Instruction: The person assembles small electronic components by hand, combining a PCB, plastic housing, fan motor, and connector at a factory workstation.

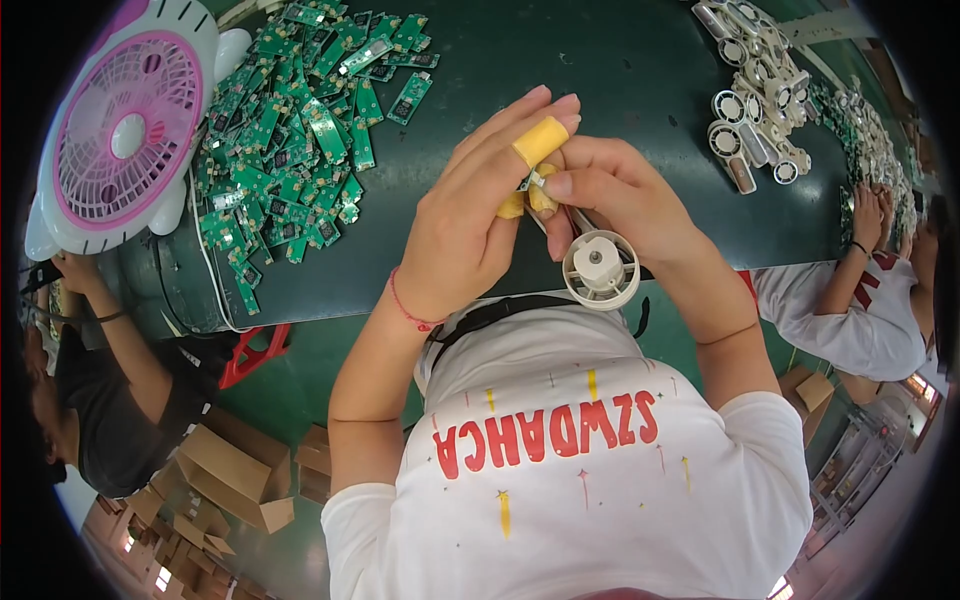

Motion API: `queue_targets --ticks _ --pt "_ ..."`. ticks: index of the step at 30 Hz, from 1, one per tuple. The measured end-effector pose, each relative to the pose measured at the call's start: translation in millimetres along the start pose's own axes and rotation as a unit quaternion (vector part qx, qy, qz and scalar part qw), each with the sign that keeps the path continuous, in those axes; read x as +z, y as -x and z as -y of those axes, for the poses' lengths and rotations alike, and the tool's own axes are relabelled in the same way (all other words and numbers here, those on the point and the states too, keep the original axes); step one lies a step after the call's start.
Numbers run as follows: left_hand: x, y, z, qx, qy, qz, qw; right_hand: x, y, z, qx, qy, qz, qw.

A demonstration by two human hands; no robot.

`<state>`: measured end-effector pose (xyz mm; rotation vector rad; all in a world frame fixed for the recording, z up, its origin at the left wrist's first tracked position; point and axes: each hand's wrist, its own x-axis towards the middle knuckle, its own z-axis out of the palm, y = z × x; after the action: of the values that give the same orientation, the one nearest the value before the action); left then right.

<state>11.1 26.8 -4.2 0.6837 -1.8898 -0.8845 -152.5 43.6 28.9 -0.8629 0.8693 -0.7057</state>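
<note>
While left hand [465,225] slants forward, grip unclear | right hand [640,200] curls, fingers [600,156] gripping small fan [600,262]

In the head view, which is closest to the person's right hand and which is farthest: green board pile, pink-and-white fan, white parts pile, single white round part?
1. White round part: just below the right hand.
2. White parts pile: upper right.
3. Green board pile: left.
4. Pink-and-white fan: far left.

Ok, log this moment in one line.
left hand: alongside right hand; right hand: holding white fan unit; circuit boards: heaped left; other fan units: heaped right
</note>
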Motion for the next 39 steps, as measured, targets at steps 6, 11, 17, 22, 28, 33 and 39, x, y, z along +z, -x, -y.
queue_targets --ticks 6,11,17,22,28,33,39 --pt "-3 2 -3 0.033 -0.048 0.038 0.998 -1 3 2 0.011 0.041 0.0 0.999" --pt "5 3 -4 0.03 -0.102 -0.027 0.994 2 0 6 -0.001 0.043 0.001 0.999" --pt "-8 0 3 0.064 -0.16 0.026 0.985 7 -4 7 -0.045 0.1 -0.023 0.994" --pt "7 16 11 -0.144 0.051 -0.172 0.973 -6 -17 -10 -0.377 0.326 -0.135 0.856" --pt "45 39 2 -0.229 0.51 -0.128 0.819 -1 -24 -23 -0.425 0.399 -0.246 0.775" --pt "18 12 0 -0.25 0.482 -0.257 0.799 -2 -26 -21 -0.484 0.534 -0.233 0.653" --pt "-7 10 11 -0.266 0.346 -0.208 0.875 -8 -18 0 -0.288 0.643 -0.175 0.687"
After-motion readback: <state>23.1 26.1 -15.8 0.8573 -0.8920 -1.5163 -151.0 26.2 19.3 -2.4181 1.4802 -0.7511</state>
